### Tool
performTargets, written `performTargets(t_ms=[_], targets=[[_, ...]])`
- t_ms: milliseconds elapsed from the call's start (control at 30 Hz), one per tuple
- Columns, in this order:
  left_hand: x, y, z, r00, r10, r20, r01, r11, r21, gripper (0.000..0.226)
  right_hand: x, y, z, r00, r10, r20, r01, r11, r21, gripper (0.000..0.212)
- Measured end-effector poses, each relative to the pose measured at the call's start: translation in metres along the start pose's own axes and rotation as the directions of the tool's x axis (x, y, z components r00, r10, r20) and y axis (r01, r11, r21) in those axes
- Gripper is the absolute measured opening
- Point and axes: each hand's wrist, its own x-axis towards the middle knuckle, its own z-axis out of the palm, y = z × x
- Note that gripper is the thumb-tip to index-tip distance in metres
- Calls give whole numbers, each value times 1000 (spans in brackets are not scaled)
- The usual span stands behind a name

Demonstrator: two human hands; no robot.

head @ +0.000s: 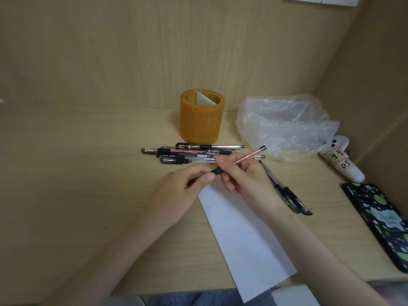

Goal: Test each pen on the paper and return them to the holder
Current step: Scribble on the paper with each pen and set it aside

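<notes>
My right hand (245,176) holds a red-barrelled pen (247,156) by its black grip, the pen's back end tilted up to the right. My left hand (189,182) pinches the pen's front end, where the cap sits; the tip is hidden by my fingers. Both hands hover over the top of a white strip of paper (245,235). A pile of several black-capped pens (187,153) lies in front of the orange pen holder (199,118), which stands upright with a pale divider inside. A few more pens (287,195) lie to the right of my right hand.
A crumpled clear plastic bag (284,124) sits right of the holder. A white tube with handwritten labels (341,160) and a dark phone with green spots (382,221) lie along the right side. Wooden walls close off the back and right of the desk.
</notes>
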Motion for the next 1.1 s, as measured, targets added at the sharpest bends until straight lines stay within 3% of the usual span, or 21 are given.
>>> performTargets(t_ms=[100,167,233,333,433,533,633,733,900,1100], targets=[[-1,-2,-2,996,-42,73,43,999,-14,23,1,1,-3,998,35,-48,-34,999,20,27],[-2,-7,0,994,-108,24,107,993,56,39,4,1,-8,984,75,-160,-59,993,103,21],[-4,-14,-1,990,-121,-74,130,981,142,34,9,-3,-16,968,106,-227,-56,974,219,21],[-9,-22,-2,998,-46,-50,61,932,358,27,16,-7,-25,968,123,-217,-65,964,258,19],[-14,-21,1,999,-45,-12,45,891,453,41,25,-1,-19,970,120,-209,-90,985,150,9],[-14,-17,4,999,-43,12,28,819,573,49,37,9,-9,958,120,-260,-122,993,9,29],[-13,-18,7,1000,3,15,-12,776,631,51,42,14,2,962,112,-247,-120,993,-14,25],[-13,-16,7,1000,-1,6,-3,781,624,50,42,19,8,973,69,-222,-77,997,-29,29],[-13,-16,7,1000,-22,11,11,799,602,49,42,28,13,953,-51,-298,-29,966,-258,42],[-12,-20,7,999,-31,13,17,806,592,49,40,37,13,939,-124,-322,24,955,-297,42]])
